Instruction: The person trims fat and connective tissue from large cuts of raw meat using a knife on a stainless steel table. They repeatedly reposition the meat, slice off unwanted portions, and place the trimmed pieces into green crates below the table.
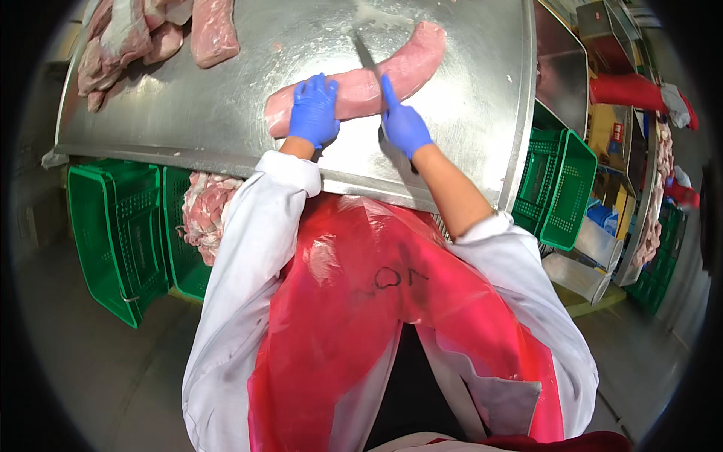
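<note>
1. The left hand (315, 111), gloved in blue, lies palm down over the left part of a long pink piece of meat (355, 94). Its fingers are extended and close together, resting on top rather than wrapped around; how hard they press I cannot tell.

2. The right hand (404, 124), gloved alike, is curled firmly around the handle of a knife (364, 51), with the index finger stretched toward the blade. That finger sits near the metal, so a slip forward in a slick glove might bring it onto the edge.

3. The blade crosses the meat to the right of the left hand, its tip reaching past the far side (whether the edge has gone in or merely lies over, this view does not show). If the meat skidded or the stroke veered left, the extended left fingers would be the likely thing hit, since they are not tucked back.

4. Beneath lies the shiny metal tabletop (471, 128). It looks wet and smooth, which would be the probable cause of any skid; the curved right end, held by nothing, could swing.

5. At the far left is a heap of meat (124, 45), with a single slab (214, 32) beside it, both well apart from the blade.

6. Below the near edge, at left, meat trimmings (208, 215) fill part of a green crate (181, 260).
</note>
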`<control>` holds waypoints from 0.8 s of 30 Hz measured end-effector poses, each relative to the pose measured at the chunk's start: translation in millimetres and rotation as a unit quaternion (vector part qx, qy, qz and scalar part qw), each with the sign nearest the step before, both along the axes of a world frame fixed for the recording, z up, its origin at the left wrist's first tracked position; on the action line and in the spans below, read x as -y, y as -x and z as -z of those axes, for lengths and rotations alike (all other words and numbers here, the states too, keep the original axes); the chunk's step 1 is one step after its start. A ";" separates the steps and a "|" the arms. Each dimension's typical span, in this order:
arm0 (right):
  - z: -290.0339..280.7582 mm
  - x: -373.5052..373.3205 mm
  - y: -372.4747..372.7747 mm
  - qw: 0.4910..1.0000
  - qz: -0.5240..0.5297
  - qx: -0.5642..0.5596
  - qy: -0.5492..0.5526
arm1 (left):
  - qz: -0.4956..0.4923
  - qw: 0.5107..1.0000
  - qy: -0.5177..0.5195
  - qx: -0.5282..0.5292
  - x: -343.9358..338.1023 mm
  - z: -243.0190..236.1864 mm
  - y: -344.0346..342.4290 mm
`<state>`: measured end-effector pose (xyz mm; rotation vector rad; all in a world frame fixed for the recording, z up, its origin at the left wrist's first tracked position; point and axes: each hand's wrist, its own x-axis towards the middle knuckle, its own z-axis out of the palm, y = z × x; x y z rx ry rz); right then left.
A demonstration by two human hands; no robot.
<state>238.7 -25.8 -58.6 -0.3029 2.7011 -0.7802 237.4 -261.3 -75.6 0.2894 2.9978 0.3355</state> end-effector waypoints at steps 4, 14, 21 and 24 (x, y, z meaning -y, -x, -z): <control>-31.3 -19.8 -46.1 0.990 -0.059 0.124 -0.044 | -0.044 0.996 0.062 0.052 -0.1 -9.1 33.2; -26.2 -49.1 -76.5 0.985 -0.068 0.153 0.031 | -0.269 0.839 -0.407 0.241 99.1 23.4 84.7; -58.8 -181.4 -143.6 0.945 0.126 0.139 0.270 | -0.239 0.587 -0.704 0.319 -23.7 -74.6 68.1; -57.4 -224.5 -153.5 0.900 0.222 0.157 0.341 | -0.088 0.546 -0.757 0.347 -184.4 -188.7 150.4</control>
